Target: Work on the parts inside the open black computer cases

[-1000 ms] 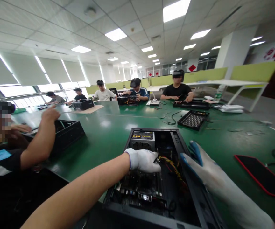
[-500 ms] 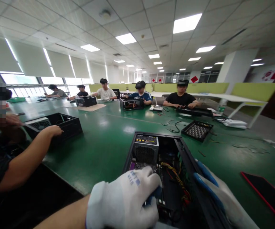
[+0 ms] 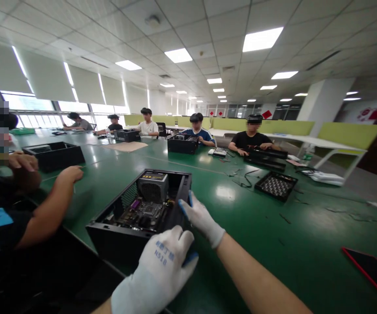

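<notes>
Near edge of the table: so the open-topped black metal computer case (image 3: pixel 119 246) is sitting right by it, on the glossy green table (image 3: pixel 257 240), turned at an angle.
Inside the case: chunky grey power supply with a yellow-marked label (image 3: pixel 154 189) at the far end, dark motherboard (image 3: pixel 149 210) nearer, plus a little purple slot (image 3: pixel 135 203) on the board.
Left hand: white glove with blue "N518" print (image 3: pixel 160 266), at the near right part of the case. Fingers curled, tips partly hidden, so can't tell if the grip has hold of anything.
Right hand: white glove with blue fingertips (image 3: pixel 203 218), touching the case's right wall, grip parted a bit, fingers slightly spread.
Past the case, to the right: shallow black tray with a pale honeycomb-looking inside (image 3: pixel 269 196), thin cables (image 3: pixel 248 179) just beside it.
Right edge of view: flat black pad with red trim (image 3: pixel 370 272), partly cut off.
Left side: co-worker's bare hand (image 3: pixel 72 173) near another black case (image 3: pixel 60 158).
Far side: person in a black T-shirt (image 3: pixel 252 140) with hands at long black metal parts (image 3: pixel 265 161).
</notes>
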A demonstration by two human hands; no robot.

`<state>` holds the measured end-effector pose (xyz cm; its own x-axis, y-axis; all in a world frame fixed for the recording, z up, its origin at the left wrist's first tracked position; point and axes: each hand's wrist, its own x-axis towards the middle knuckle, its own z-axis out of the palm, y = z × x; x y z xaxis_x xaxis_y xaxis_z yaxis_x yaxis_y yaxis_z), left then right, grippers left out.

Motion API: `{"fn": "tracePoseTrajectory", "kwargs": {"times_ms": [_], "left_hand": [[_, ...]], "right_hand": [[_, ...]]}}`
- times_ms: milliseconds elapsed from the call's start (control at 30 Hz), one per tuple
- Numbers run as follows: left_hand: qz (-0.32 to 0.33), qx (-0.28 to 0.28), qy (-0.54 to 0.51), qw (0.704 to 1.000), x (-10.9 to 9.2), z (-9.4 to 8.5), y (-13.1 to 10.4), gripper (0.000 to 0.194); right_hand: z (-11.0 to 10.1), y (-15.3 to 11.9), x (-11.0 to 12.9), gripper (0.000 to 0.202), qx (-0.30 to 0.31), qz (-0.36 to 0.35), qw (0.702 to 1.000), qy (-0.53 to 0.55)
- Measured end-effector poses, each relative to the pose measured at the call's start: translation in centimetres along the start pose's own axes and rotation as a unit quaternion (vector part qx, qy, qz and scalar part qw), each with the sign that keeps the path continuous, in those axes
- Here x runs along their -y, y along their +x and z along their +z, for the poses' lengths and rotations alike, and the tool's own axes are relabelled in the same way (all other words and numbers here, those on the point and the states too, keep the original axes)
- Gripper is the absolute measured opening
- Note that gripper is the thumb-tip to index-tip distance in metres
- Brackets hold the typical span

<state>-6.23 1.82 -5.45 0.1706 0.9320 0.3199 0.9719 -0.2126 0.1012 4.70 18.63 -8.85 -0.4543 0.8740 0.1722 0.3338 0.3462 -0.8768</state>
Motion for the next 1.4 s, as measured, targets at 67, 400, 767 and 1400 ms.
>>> {"fn": "tracePoseTrajectory", "kwargs": {"times_ms": [67, 400, 767, 1400], "left_hand": [[-0.069, -0.002, 0.061, 0.996, 2.0, 0.0, 1.3, 0.014], [-0.239, -0.029, 0.175, 0.955, 13.5, -0.6, 0.0, 0.027], [-0.227, -0.086, 0.072, 0.967, 14.4, 3.2, 4.5, 0.028], [-0.058, 0.024, -0.128, 0.990, 1.5, 15.0, -0.4, 0.022]], "right_hand": [[2.2, 2.1, 1.1, 0.084, 0.058, -0.017, 0.998, 0.022], [4.5, -2.6, -2.7, 0.079, 0.251, 0.039, 0.967, -0.003], [-4.0, -7.4, -5.1, 0.069, 0.183, 0.084, 0.978, -0.055], [-11.3, 3.1, -1.4, 0.071, -0.032, -0.048, 0.921, -0.385]]}}
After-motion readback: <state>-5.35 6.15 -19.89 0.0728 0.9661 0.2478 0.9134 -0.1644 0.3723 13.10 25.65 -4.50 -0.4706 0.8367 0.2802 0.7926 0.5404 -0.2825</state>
